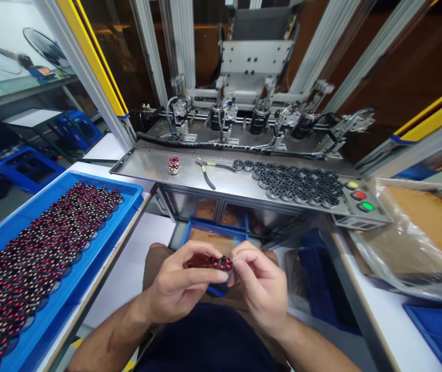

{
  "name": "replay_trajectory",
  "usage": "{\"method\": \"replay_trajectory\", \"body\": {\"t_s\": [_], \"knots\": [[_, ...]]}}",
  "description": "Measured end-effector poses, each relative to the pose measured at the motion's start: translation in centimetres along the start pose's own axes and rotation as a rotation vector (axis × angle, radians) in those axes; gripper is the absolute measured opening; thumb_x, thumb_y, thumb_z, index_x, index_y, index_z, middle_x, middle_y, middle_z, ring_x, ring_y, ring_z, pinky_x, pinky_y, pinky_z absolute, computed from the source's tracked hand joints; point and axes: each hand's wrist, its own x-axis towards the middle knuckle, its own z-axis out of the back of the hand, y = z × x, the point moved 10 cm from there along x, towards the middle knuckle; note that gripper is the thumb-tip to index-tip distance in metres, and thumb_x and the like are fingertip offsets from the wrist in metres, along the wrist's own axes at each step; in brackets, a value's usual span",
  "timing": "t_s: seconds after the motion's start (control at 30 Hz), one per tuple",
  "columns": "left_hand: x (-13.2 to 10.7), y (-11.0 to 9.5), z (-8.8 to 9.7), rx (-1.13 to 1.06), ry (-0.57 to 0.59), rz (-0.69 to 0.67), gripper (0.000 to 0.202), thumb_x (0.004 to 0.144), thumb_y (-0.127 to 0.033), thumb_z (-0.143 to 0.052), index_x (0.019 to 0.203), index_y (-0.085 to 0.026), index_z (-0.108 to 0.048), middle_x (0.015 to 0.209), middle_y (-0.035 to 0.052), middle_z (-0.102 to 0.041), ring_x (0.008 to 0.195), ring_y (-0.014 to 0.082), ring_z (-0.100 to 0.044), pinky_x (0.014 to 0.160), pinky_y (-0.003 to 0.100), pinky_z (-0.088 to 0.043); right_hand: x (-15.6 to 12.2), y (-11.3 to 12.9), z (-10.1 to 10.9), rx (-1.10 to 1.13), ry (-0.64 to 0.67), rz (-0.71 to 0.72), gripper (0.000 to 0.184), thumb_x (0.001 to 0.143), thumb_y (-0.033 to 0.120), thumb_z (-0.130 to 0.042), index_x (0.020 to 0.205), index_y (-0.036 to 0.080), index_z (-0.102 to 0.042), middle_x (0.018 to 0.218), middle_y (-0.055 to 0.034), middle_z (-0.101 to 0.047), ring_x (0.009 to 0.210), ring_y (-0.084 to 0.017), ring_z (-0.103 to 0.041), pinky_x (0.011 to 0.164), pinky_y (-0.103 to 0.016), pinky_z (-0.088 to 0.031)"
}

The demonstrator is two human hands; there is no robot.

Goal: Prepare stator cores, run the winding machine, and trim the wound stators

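Low in the middle of the view, my left hand [180, 283] and my right hand [259, 281] meet over my lap. Both are closed in a pinch on one small wound coil [221, 264], a round part with red-and-copper wire. My left fingers wrap under it; my right thumb and forefinger grip its right edge. A blue tray [126, 192] at my left holds several rows of the same wound coils. On the steel shelf [147, 165] ahead lie one single wound coil [173, 165], a pair of pliers [207, 173] and a heap of dark unwound cores [298, 183].
Behind the shelf stands a winding machine [257, 111] with several spindles and cables. Yellow, red and green buttons [359, 195] sit at the shelf's right end. A plastic-wrapped board [418, 227] lies on the right. A small blue bin [213, 235] sits below the shelf.
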Motion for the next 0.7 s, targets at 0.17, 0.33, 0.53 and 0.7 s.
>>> {"method": "replay_trajectory", "body": {"t_s": [0.17, 0.33, 0.53, 0.7], "knots": [[-0.7, 3.6, -0.4, -0.398, -0.15, 0.303, 0.069, 0.067, -0.028, -0.086, 0.129, -0.026, -0.056, 0.125, 0.0115, -0.057, 0.112, 0.0245, -0.063, 0.093, 0.035, -0.056, -0.5, 5.3, -0.2, -0.422, 0.051, 0.486, 0.015, 0.085, 0.006, -0.059, 0.088, 0.02, -0.064, 0.075, -0.0042, -0.065, 0.069, -0.016, -0.064, 0.062, -0.028, -0.052], [-2.5, 6.7, -5.7, -0.948, 0.029, 0.781, 0.027, 0.087, -0.038, -0.066, 0.099, -0.014, -0.062, 0.079, 0.0074, -0.072, 0.065, 0.0164, -0.073, 0.053, 0.02, -0.057, -1.2, 6.8, -0.6, -0.629, 0.086, 0.681, 0.018, 0.084, 0.009, -0.06, 0.096, 0.022, -0.064, 0.078, -0.0051, -0.07, 0.07, -0.017, -0.07, 0.062, -0.027, -0.058], [-2.0, 6.9, -4.9, -0.938, -0.071, 0.788, 0.032, 0.082, -0.037, -0.073, 0.101, -0.012, -0.066, 0.078, 0.0084, -0.074, 0.064, 0.0171, -0.073, 0.056, 0.023, -0.059, -0.5, 6.5, -0.1, -0.461, 0.175, 0.626, 0.026, 0.082, 0.018, -0.068, 0.108, 0.022, -0.064, 0.083, -0.0071, -0.067, 0.076, -0.021, -0.067, 0.068, -0.037, -0.058], [-1.9, 6.8, -5.0, -0.938, -0.078, 0.792, 0.034, 0.081, -0.039, -0.073, 0.1, -0.012, -0.067, 0.076, 0.0087, -0.075, 0.065, 0.0179, -0.074, 0.056, 0.023, -0.059, 0.4, 5.9, 0.7, -0.393, 0.177, 0.53, 0.042, 0.077, 0.022, -0.078, 0.116, 0.022, -0.062, 0.092, -0.0095, -0.065, 0.084, -0.024, -0.064, 0.07, -0.04, -0.057]]}}
